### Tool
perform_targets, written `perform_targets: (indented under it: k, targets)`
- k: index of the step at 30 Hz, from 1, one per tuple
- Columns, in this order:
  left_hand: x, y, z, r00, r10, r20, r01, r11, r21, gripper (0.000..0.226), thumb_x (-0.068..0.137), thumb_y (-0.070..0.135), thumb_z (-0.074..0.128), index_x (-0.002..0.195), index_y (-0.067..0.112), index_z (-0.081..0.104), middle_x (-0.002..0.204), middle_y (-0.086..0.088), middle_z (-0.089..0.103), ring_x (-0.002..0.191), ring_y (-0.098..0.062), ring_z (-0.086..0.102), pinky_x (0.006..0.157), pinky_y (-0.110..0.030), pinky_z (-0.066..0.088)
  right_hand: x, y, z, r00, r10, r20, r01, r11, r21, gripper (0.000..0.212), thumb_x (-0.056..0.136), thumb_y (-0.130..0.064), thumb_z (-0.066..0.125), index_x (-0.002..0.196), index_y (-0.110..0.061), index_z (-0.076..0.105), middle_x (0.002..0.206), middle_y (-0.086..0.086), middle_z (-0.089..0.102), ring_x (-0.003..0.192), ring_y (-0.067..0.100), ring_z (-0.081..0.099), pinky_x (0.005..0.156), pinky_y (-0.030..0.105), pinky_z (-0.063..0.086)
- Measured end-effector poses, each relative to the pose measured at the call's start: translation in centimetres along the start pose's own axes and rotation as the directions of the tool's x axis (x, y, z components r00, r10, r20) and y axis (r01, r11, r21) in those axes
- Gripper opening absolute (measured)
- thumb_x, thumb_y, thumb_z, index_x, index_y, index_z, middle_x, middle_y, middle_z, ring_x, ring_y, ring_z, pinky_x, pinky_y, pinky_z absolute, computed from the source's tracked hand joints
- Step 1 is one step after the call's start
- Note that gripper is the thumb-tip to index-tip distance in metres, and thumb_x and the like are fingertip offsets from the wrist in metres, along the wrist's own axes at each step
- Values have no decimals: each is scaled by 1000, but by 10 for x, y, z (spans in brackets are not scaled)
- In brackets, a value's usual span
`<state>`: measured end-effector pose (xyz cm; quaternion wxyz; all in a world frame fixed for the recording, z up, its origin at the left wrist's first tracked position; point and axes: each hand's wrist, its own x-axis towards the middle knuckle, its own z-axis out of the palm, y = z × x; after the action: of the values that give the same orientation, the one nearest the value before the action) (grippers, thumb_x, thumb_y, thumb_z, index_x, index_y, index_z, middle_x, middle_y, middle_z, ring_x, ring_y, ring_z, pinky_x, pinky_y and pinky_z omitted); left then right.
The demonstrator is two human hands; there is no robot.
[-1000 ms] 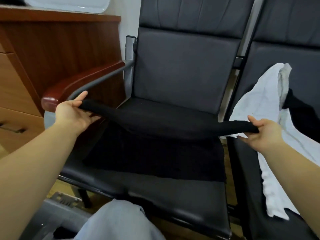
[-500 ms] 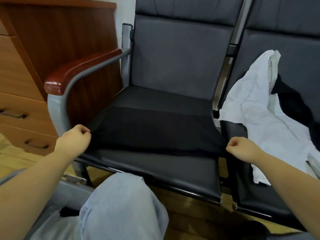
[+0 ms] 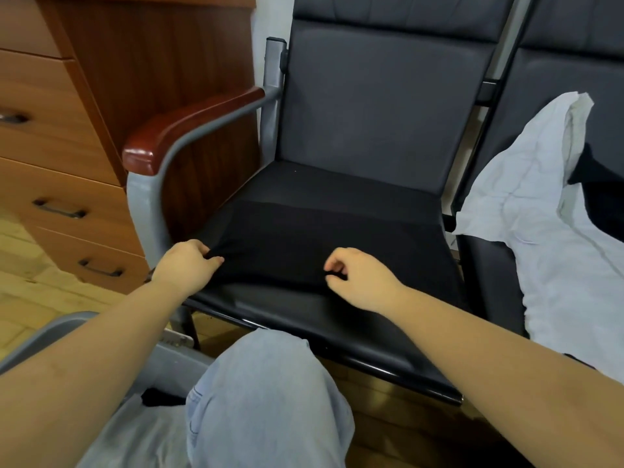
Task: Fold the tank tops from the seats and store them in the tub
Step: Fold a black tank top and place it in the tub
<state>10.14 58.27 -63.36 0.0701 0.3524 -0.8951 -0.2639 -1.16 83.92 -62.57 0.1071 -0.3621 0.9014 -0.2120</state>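
Observation:
A black tank top [image 3: 324,241] lies folded flat across the dark seat [image 3: 324,319] in front of me. My left hand [image 3: 184,265] pinches its near left corner. My right hand [image 3: 358,282] hovers with curled fingers at the near edge, close to the middle of the fabric; whether it pinches the cloth is unclear. A white tank top [image 3: 540,231] lies crumpled on the seat to the right, with another black garment [image 3: 604,194] behind it. A grey tub [image 3: 44,336] shows at the lower left, mostly hidden by my left arm.
A red-brown armrest [image 3: 189,126] on a grey frame stands left of the seat. A wooden drawer unit [image 3: 67,163] fills the left side. My knee in light jeans [image 3: 263,393] is at the bottom centre, over a wooden floor.
The black tank top came down from being held stretched in the air onto the seat. My right hand then moved from the fabric's right end toward its middle. My left hand stayed at the left corner.

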Motion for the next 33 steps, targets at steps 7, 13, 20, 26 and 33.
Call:
perform_targets:
  k: [7,13,20,26,33]
  targets:
    - [6,2,-8,949,-242,201,314,727,-610,22,91,12,65,111,7,57,109,-13,60,99,-26,61,59,-29,53,38,-80,37,990,-126,58,114,978,176,45,86,-39,67,126,-27,50,117,-6,54,101,9,54,88,28,48]
    - [-5,-2,-33,777,-68,626,627,171,-760,22,93,7,54,114,2,60,80,-14,70,59,-15,70,48,-17,55,54,-113,50,979,-189,71,181,977,109,64,80,-40,73,133,-23,42,127,-2,52,112,16,53,87,31,48]
    - [-15,1,-47,741,73,668,611,338,-715,23,84,7,58,108,7,58,82,-12,72,69,-19,72,51,-20,57,48,-121,56,978,-201,-57,198,979,-57,35,90,-28,61,119,-20,43,101,0,59,88,18,60,73,34,52]
    - [-14,5,-55,814,86,575,482,453,-750,29,81,21,64,108,12,62,86,-7,73,78,-16,70,60,-22,57,42,-123,53,965,-204,-163,227,965,133,16,91,-33,60,101,-22,53,89,-5,58,79,12,57,69,27,47]
    - [-9,-22,-40,763,-188,619,630,433,-645,57,96,48,49,134,7,43,92,-18,73,83,-26,70,55,-28,59,28,-118,42,980,-149,-129,191,877,442,18,94,-31,57,77,-28,58,70,-9,58,68,4,57,65,20,44]
